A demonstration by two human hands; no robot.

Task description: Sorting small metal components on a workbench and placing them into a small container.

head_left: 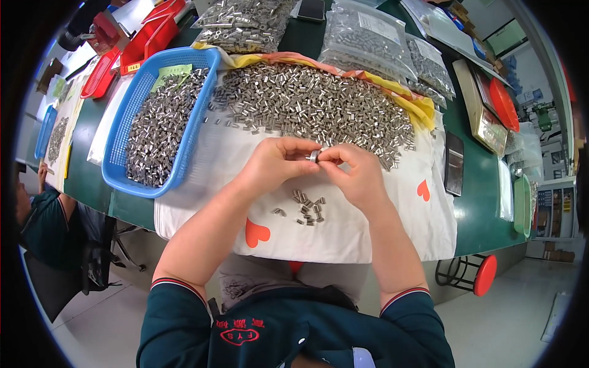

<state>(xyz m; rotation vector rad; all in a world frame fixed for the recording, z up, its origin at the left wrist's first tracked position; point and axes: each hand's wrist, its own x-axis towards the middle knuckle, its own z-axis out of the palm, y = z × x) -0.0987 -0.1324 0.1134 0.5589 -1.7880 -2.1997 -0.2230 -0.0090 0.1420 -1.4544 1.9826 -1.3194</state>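
Over the white cloth [343, 239], my two hands meet in front of the big heap of small metal sleeves [319, 98]. My left hand [273, 164] pinches a small round metal piece, ring-like [314, 156], between thumb and forefinger. From the other side, the closed fingertips of my right hand [356, 175] touch the same piece; whether they hold a second, smaller part is hidden. Below the hands lies a small loose group of metal sleeves [310, 207]. To the left stands a blue perforated basket [110, 162] filled with similar sleeves and a green slip of paper [172, 72].
Clear bags of metal parts [365, 40] stand behind the heap, beside a yellow-orange cloth edge [420, 110]. A dark phone-like device [454, 164] lies at right. Red bins [147, 37] are at far left. A red stool [485, 275] stands right; another person [52, 227] sits left.
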